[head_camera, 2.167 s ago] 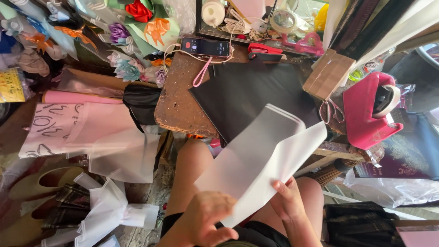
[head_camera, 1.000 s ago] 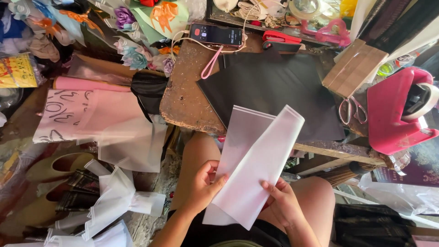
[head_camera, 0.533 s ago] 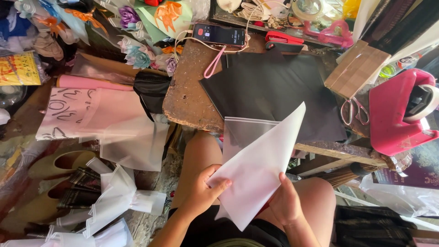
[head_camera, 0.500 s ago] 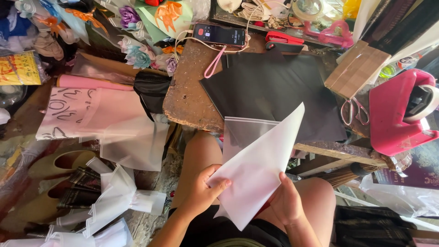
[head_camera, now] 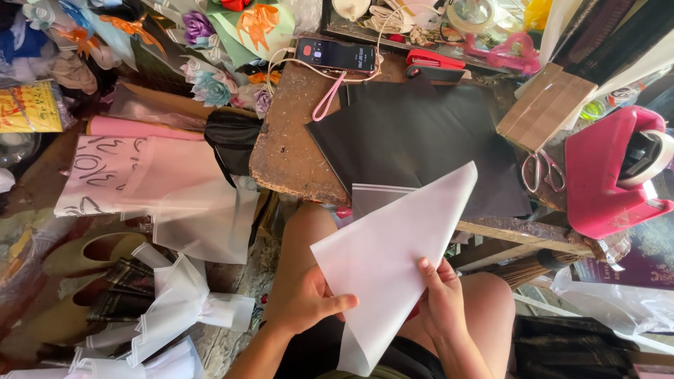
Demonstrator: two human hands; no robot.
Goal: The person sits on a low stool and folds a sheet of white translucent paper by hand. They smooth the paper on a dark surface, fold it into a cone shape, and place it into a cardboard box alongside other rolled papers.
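A: Over the person's lap, at about 6 o'clock in the head view, both hands grasp 1 folded translucent white sheet (head_camera: 393,260). The left hand (head_camera: 303,303) pinches its left edge, thumb lying across the front; the right hand (head_camera: 441,300) grips the lower right edge with fingers curled over it.

B: So neither hand is released?

A: No, both are clenched on the sheet. It stands tilted, its top corner pointing toward 1 o'clock, overlapping the near edge of the worn wooden table (head_camera: 288,151).

B: What lies behind it?

A: A black sheet (head_camera: 414,140) is spread flat on the table, and a strip of a clear bag (head_camera: 375,198) peeks out just behind the white sheet. At 12 o'clock a smartphone (head_camera: 335,54) with a pink strap rests at the table's far edge. At 3 o'clock sits a pink tape dispenser (head_camera: 607,175), with small scissors (head_camera: 538,170) just beside it.

B: How far does the work look?

A: Judging by the shape, the sheet seems folded once into a cone-like wedge, with its bottom corner hanging loose, so the folding appears started, not finished. Nothing is taped or tied yet. At 9 o'clock pink wrapping paper (head_camera: 140,165) lies, and at 7 o'clock white ruffled wraps (head_camera: 175,309) lie piled.
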